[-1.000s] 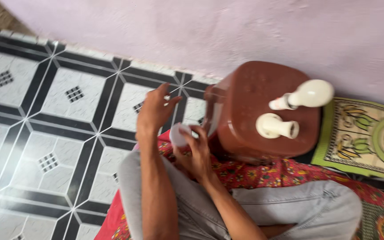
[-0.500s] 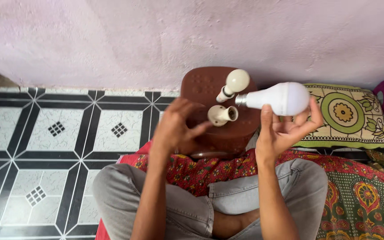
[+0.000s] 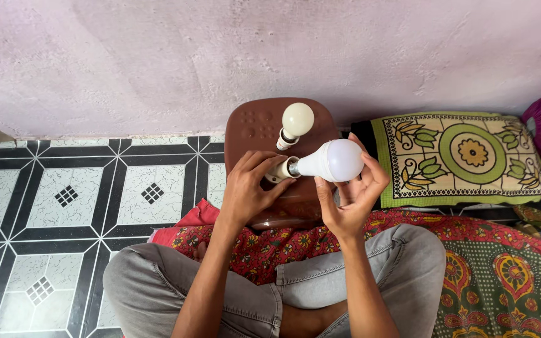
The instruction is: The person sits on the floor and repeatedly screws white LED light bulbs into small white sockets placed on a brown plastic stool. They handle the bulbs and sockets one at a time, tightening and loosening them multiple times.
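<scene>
Between both hands, over the brown plastic stool (image 3: 252, 125), a white LED bulb (image 3: 333, 161) lies sideways. Cupped fingers of the right hand (image 3: 349, 194) are closed round its globe; the left hand (image 3: 248, 188) pinches a white lamp holder (image 3: 280, 170) at the bulb's screw base. Just beyond the grip a second bulb (image 3: 295, 122) rests on the stool. Right of it lies a green patterned cushion (image 3: 458, 156).

Open tiled floor (image 3: 64, 206) on left, free passage. Brown stool (image 3: 252, 125) straight ahead, second bulb (image 3: 295, 122) lying on it. Wall (image 3: 220, 56) behind, cushion (image 3: 458, 156) blocking right.
</scene>
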